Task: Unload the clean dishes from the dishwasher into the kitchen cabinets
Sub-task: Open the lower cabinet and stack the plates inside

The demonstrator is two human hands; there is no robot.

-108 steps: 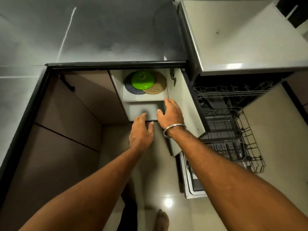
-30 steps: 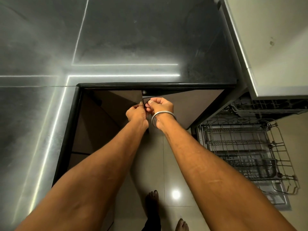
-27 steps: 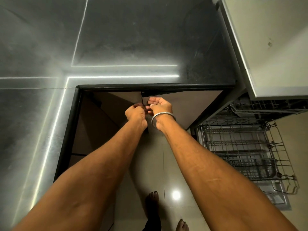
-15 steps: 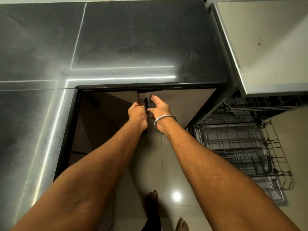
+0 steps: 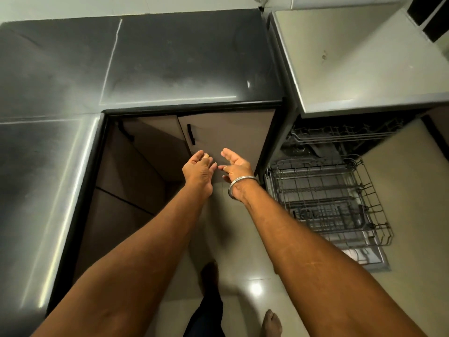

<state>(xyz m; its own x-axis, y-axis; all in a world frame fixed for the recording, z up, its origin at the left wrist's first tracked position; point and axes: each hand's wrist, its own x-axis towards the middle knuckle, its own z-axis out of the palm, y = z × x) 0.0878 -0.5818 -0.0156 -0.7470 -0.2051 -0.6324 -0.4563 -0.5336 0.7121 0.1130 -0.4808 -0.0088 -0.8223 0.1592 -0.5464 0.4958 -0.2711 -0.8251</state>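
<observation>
The brown corner cabinet door (image 5: 230, 135) under the black counter stands closed, its black handle (image 5: 190, 134) near the door's left edge. My left hand (image 5: 198, 166) and my right hand (image 5: 234, 164) hover side by side just in front of the door's lower part, below the handle. Both have relaxed fingers and hold nothing. A metal bangle sits on my right wrist. To the right, the dishwasher (image 5: 364, 69) is open and its lower wire rack (image 5: 325, 203) is pulled out over the floor; I see no dishes in it.
A dark polished L-shaped countertop (image 5: 170, 62) wraps the corner at left and back. More brown cabinet fronts (image 5: 121, 190) line the left side. The dishwasher's upper rack (image 5: 340, 132) shows inside the machine. My bare feet stand on the glossy tiled floor (image 5: 255, 276).
The cabinet that stood open with a green lid inside is now closed. My hands have let go of the handle area and drawn back and down, fingers relaxed.
</observation>
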